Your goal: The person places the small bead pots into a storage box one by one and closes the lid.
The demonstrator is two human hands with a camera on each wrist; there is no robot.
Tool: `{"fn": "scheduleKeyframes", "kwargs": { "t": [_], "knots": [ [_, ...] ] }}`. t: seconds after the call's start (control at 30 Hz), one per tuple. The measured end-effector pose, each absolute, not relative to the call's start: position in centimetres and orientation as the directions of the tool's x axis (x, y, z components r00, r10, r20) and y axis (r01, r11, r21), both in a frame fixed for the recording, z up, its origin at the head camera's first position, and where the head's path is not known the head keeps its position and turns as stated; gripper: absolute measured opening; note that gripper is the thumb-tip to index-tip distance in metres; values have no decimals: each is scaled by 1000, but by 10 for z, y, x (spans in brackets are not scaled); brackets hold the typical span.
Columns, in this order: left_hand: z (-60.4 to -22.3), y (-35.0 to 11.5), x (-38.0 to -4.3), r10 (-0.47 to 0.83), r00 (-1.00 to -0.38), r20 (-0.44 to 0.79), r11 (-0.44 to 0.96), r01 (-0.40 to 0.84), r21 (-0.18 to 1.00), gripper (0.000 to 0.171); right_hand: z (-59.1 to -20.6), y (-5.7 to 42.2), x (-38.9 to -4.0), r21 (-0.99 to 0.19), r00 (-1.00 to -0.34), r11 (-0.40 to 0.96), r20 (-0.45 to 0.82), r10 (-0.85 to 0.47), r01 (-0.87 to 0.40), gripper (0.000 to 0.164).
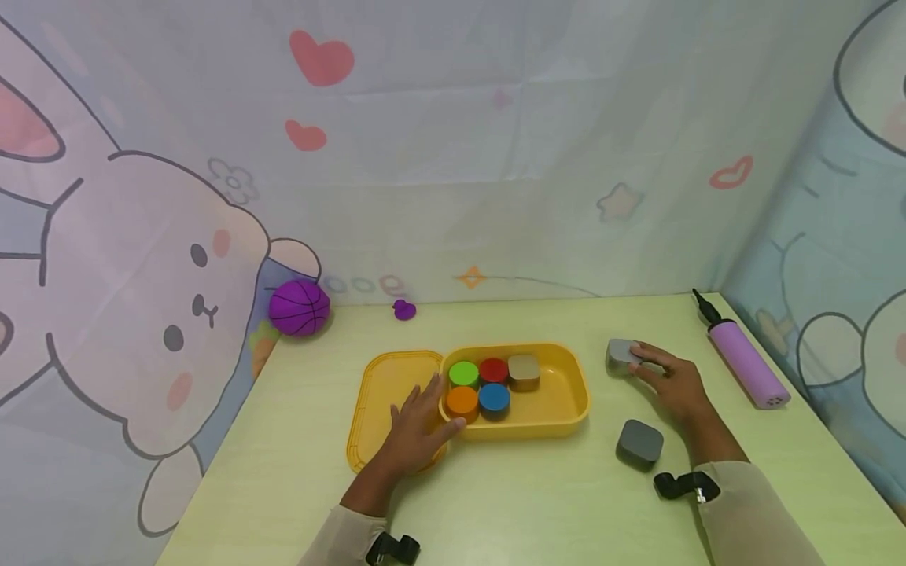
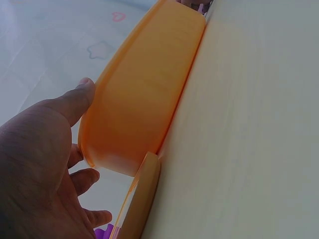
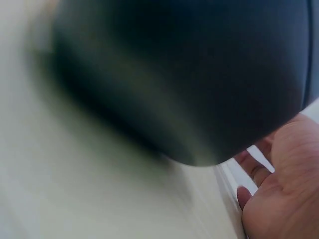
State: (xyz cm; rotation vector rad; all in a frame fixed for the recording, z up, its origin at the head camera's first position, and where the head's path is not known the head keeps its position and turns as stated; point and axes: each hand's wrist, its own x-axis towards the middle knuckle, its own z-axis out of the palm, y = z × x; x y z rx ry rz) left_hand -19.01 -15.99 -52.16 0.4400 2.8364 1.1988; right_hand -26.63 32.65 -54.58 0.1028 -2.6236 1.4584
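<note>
My left hand spreads its fingers over the left end of a yellow box, thumb at the front rim. In the left wrist view the thumb touches the rim of the box. Inside sit green, red, orange and blue round pieces and a tan rounded-square block. To the right of the box, my right hand pinches a light grey rounded block at its right side. A dark grey rounded block lies nearer me, filling much of the right wrist view.
A yellow lid lies left of the box, partly under my left hand. Along the back stand a purple basketball and a small purple duck. A lilac hand pump lies near the table's right edge.
</note>
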Motion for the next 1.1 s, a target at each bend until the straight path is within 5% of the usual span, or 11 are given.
{"fn": "scheduleKeyframes", "kwargs": {
  "t": [0.43, 1.1],
  "knots": [
    [-520, -161, -189, 268, -960, 77, 661, 241, 710, 87, -534, 310, -263, -899, -958, 337, 285, -35, -279, 44],
    [-519, -160, -188, 267, -961, 72, 669, 238, 704, 87, -505, 281, -250, -791, -879, 387, 454, -149, -474, 31]
  ]
}}
